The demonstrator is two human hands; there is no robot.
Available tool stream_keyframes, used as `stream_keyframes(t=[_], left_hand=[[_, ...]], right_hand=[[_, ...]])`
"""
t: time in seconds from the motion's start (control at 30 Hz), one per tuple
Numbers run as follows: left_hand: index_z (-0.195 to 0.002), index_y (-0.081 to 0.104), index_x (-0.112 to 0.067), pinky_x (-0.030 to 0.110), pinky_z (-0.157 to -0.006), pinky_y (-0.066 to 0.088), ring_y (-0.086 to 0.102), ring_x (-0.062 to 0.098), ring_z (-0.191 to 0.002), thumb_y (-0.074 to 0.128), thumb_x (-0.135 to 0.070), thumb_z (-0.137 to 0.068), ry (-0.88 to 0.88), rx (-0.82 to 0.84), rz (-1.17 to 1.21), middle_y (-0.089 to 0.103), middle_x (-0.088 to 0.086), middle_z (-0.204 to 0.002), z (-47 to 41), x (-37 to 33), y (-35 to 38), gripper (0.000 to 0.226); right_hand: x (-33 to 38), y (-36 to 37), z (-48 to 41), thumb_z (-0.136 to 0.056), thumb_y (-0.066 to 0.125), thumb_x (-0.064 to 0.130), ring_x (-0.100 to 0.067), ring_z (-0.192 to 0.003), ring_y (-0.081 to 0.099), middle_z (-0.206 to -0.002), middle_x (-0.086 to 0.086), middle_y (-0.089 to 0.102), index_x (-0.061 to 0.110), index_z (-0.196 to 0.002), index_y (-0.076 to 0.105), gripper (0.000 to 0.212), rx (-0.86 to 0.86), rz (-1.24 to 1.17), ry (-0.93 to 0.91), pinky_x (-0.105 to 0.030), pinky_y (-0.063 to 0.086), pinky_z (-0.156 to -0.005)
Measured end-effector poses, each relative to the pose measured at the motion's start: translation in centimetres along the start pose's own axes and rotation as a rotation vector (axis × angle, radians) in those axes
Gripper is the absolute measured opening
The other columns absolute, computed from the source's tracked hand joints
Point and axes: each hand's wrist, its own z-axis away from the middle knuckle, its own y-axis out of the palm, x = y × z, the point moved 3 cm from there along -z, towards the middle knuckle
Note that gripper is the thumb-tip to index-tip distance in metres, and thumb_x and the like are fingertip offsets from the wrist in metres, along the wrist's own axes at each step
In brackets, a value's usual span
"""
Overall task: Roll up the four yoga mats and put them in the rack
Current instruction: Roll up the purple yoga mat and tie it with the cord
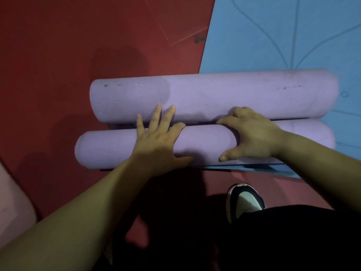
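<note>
1. A shoe [245, 200] stands nearest, on the red floor [58, 55].
2. The left hand [156, 141] lies flat on the near roll [109, 147], its grip wide open and holding nothing, its fingertips touching the far roll [214, 90].
3. The right hand [252, 133] curls its grip over the near roll, with the thumb on the near side.
4. Both purple rolls lie side by side, their right ends over a flat blue mat [273, 36].

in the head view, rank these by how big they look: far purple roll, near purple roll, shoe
1. far purple roll, longest and thickest
2. near purple roll, thinner though closer to the camera
3. shoe, smallest, partly hidden
</note>
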Motion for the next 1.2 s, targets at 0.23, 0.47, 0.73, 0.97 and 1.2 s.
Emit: stream_keyframes(t=[0.23,0.47,0.73,0.97,1.2], left_hand=[[-0.159,0.019,-0.041,0.065,-0.12,-0.002,-0.003,0.026,-0.157,0.017,-0.089,-0.079,-0.152,0.063,-0.003,0.003,-0.002,-0.171,-1.9,0.3,0.5,0.093],[-0.159,0.004,-0.043,0.065,-0.12,-0.004,-0.011,0.026,-0.156,0.013,-0.09,-0.079,-0.192,0.155,0.045,-0.011,-0.004,-0.17,-4.7,1.3,0.0,0.093],[-0.16,0.007,-0.04,0.067,-0.12,-0.005,-0.014,0.029,-0.156,0.016,-0.087,-0.083,-0.199,0.155,0.034,-0.015,-0.005,-0.169,-6.4,1.7,-0.8,0.091],[-0.16,0.003,-0.041,0.064,-0.121,-0.004,-0.012,0.027,-0.156,0.007,-0.085,-0.082,-0.19,0.149,-0.006,-0.012,-0.001,-0.17,-4.8,0.8,-0.1,0.089],[-0.16,0.005,-0.04,0.064,-0.121,0.0,-0.009,0.027,-0.156,0.014,-0.085,-0.084,-0.208,0.164,0.012,-0.008,0.0,-0.17,-6.2,1.2,-0.5,0.089]], right_hand=[[0.5,0.2,-0.8,-0.075,0.022,0.095,-0.036,-0.151,0.02,-0.163,-0.015,0.022,0.032,-0.156,0.03,0.102,-0.172,0.091,0.046,-0.057,0.022,-0.12],[1.3,0.7,-0.2,-0.088,0.015,0.083,-0.036,-0.153,0.019,-0.167,-0.013,0.019,0.027,-0.154,0.037,0.089,-0.218,0.146,0.166,-0.061,0.019,-0.119],[0.5,0.0,-1.7,-0.086,0.007,0.082,-0.028,-0.155,0.015,-0.169,-0.005,0.017,0.033,-0.157,0.028,0.088,-0.179,0.134,0.242,-0.055,0.019,-0.12],[0.3,-0.8,-2.6,-0.085,0.007,0.084,-0.027,-0.156,0.006,-0.17,-0.004,0.01,0.036,-0.158,0.02,0.089,-0.166,0.1,0.245,-0.057,0.013,-0.123],[0.6,-0.6,-2.0,-0.085,0.005,0.082,-0.027,-0.156,0.01,-0.17,-0.003,0.011,0.035,-0.157,0.025,0.089,-0.151,0.149,0.254,-0.057,0.013,-0.122]])
